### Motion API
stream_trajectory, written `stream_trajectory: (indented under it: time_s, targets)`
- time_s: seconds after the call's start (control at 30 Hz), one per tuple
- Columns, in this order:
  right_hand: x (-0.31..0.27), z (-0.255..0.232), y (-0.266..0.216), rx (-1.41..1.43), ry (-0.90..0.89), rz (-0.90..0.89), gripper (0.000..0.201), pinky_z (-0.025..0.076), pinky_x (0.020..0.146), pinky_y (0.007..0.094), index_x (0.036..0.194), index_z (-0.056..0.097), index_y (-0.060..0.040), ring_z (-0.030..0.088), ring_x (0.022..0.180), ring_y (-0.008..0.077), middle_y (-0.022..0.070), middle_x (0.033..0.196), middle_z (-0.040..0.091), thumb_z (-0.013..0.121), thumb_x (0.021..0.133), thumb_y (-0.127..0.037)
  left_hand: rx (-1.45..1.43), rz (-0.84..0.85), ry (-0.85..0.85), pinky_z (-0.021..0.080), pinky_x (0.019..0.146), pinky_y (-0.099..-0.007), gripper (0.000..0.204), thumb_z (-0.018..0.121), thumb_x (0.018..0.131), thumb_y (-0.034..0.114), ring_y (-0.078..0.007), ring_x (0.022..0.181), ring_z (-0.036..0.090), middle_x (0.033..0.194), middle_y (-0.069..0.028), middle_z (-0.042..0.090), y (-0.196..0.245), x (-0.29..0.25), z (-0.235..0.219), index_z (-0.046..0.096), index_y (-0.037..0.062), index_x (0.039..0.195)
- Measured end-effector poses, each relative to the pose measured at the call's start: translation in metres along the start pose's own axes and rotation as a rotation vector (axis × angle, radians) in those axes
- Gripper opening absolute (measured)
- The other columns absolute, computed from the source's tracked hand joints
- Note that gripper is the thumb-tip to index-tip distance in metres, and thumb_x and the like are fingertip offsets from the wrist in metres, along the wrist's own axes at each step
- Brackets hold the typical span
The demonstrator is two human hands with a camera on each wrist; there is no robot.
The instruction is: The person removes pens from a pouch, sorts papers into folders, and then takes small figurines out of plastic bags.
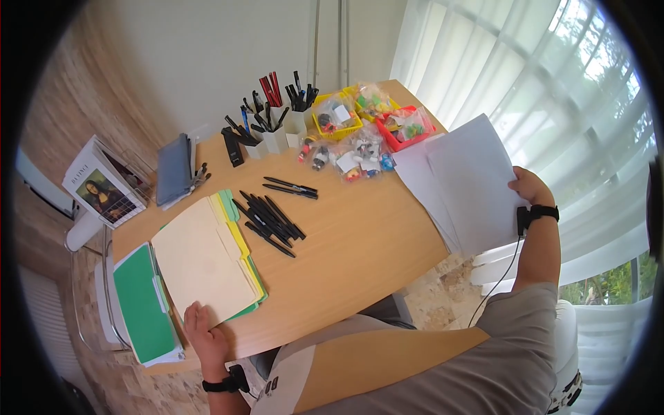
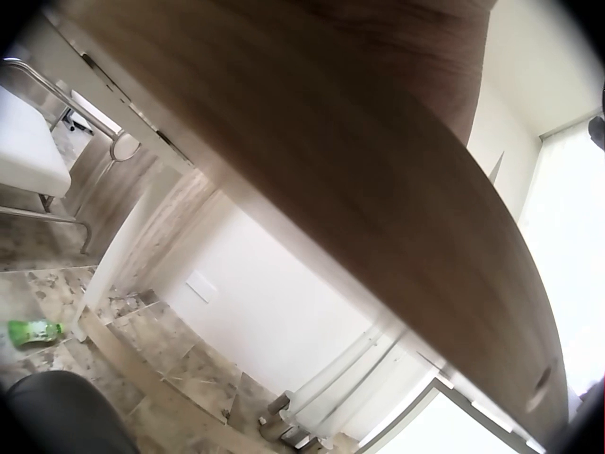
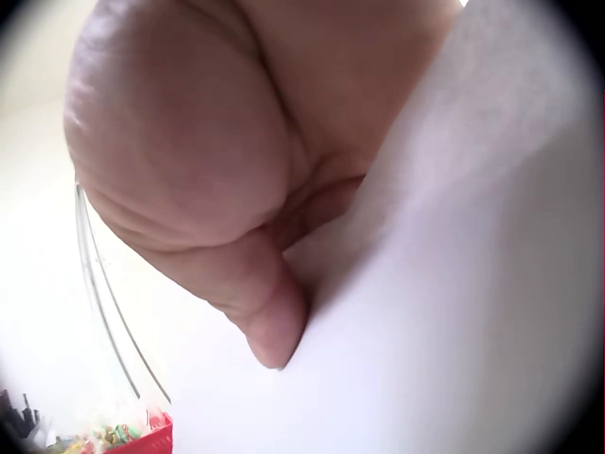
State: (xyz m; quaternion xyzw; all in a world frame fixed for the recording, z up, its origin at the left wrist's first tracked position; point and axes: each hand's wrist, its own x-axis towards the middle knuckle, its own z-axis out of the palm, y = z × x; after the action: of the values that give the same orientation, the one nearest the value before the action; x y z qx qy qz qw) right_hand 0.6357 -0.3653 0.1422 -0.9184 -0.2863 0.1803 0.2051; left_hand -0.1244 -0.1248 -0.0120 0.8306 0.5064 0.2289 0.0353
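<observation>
White sheets (image 1: 477,187) overhanging the table (image 1: 366,256).
The right hand (image 1: 534,188) grasps their outer edge between thumb and fingers, presumably supporting the overhang; the left hand (image 1: 207,340), fingers unclenched, rests on the cream folder's (image 1: 200,256) near corner, perhaps steadying it.

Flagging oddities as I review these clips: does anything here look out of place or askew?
What looks like a green bottle is on the floor, an odd spot for it. The white sheets, gripped by the right hand, jut past the edge of the table. Nothing looks spilled or damaged.
</observation>
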Motion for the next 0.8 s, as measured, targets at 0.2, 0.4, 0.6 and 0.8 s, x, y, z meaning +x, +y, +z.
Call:
stream_trajectory:
  time_s: [0.2, 0.4, 0.6, 0.8]
  targets:
    - [-0.008, -0.007, 0.017, 0.352, -0.1, 0.098, 0.044, 0.048, 0.088, 0.0317, 0.122, 0.061, 0.0004, 0.063, 0.09, 0.017, 0.006, 0.105, 0.068, 0.056, 0.079, 0.003, 0.017, 0.011, -0.002, 0.033, 0.107, -0.0509, 0.051, 0.044, 0.067, -0.007, -0.0409, 0.127, 0.043, 0.132, -0.0201, 0.052, 0.0, 0.002, 0.001, 0.059, -0.0043, 0.115]
    - [0.031, 0.027, 0.049, 0.359, -0.163, 0.053, 0.037, 0.047, 0.088, 0.0336, 0.115, 0.065, 0.0002, 0.064, 0.089, 0.0201, 0.0077, 0.099, 0.069, 0.058, 0.078, 0.002, 0.024, 0.02, 0.005, 0.032, 0.107, -0.0508, 0.05, 0.044, 0.067, -0.006, -0.0402, 0.127, 0.043, 0.131, -0.0205, 0.052, 0.001, 0.003, 0.002, 0.058, -0.0051, 0.115]
    - [0.045, 0.06, 0.01, 0.036, -0.048, 0.02, 0.036, 0.047, 0.087, 0.0358, 0.113, 0.065, 0.0022, 0.064, 0.091, 0.023, 0.0123, 0.097, 0.069, 0.063, 0.078, -0.005, -0.007, 0.007, 0.02, 0.033, 0.106, -0.0504, 0.048, 0.044, 0.067, -0.006, -0.0403, 0.126, 0.044, 0.13, -0.021, 0.053, -0.001, -0.001, 0.001, 0.059, -0.0059, 0.113]
    - [0.055, 0.073, 0.005, -0.118, 0.04, -0.059, 0.046, 0.048, 0.09, 0.0383, 0.124, 0.06, -0.0016, 0.063, 0.104, 0.0292, 0.0193, 0.115, 0.065, 0.069, 0.082, -0.018, 0.024, 0.032, 0.059, 0.036, 0.104, -0.051, 0.046, 0.045, 0.068, -0.006, -0.0421, 0.122, 0.047, 0.126, -0.0224, 0.054, 0.001, -0.001, 0.001, 0.059, -0.0068, 0.111]
